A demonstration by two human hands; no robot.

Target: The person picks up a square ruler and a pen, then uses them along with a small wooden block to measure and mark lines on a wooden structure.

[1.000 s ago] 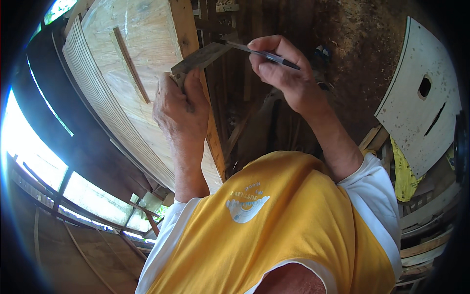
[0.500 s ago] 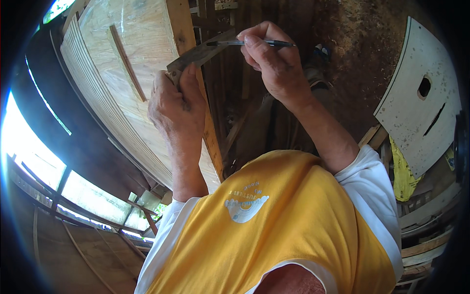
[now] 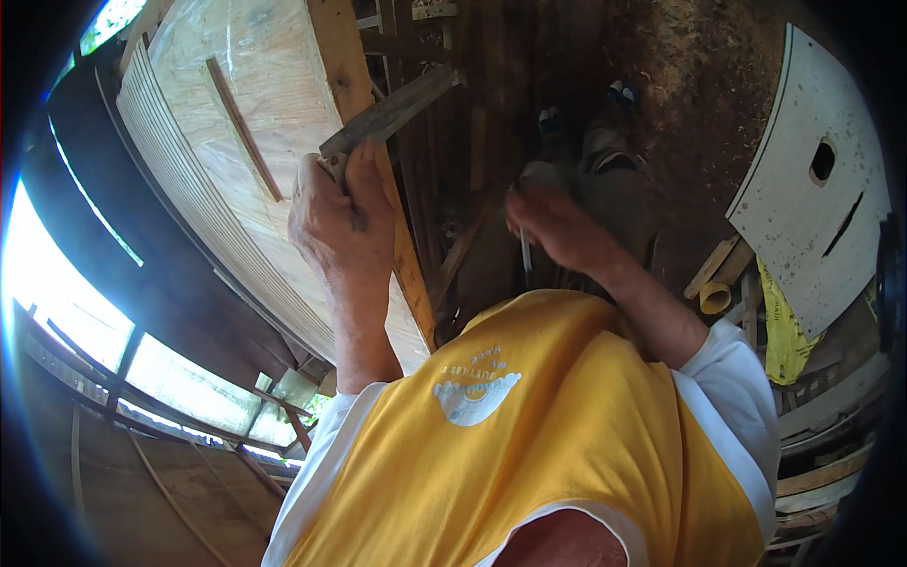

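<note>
My left hand (image 3: 342, 213) is closed beside the edge of a long wooden beam. It grips the end of a try square (image 3: 392, 111), whose flat grey blade points away to the upper right. A pale end piece with dark rivet-like dots shows between thumb and fingers; the rest of it is hidden in my palm. Lower and to the right, in front of my body, my right hand (image 3: 557, 227) is closed and somewhat blurred. Out of it, pointing down towards my shirt, sticks a slim pen-like tool (image 3: 526, 253). This tool is apart from the try square.
At left stands a large plywood panel (image 3: 274, 57) edged by the wooden beam (image 3: 342, 71), with a thin strip (image 3: 243, 128) on it. A pale board (image 3: 789, 180) with an oval hole leans at right, near a yellow tube (image 3: 715, 299) and a yellow sack (image 3: 779, 326).
My right hand has drawn back from the try square, down and towards my body, taking the pen-like tool along. My left hand keeps its grip with hardly any movement.
</note>
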